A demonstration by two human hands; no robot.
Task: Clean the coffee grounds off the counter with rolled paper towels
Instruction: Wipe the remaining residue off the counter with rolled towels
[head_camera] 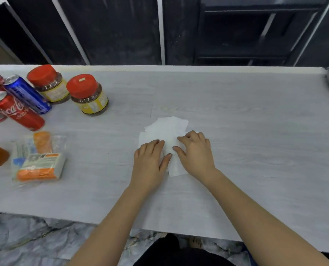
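I have both hands down on the paper towels [166, 129], which lie flat as a loose overlapping stack of white sheets near the middle of the worktop [236, 116], well apart from the clutter on the left. My left hand [150, 160] lies with fingers straight and close together, palm pressing the near left part of the sheets. My right hand [195, 150] has its fingers bent, tips on the paper at the right side — whether it pinches an edge or only presses, I cannot tell. The sheets look thin, soft and very light; I judge they will slide on this smooth surface and crumple or tear if dragged by one corner. To roll them I would hold one side pinned and take the stack along a whole edge, not a single ply. I see no coffee grounds at this resolution — the surface around the towels reads plain grey. Off to the left stand two red-lidded jars [87, 95], some drink cans [18, 112] and wrapped packets [41, 166].
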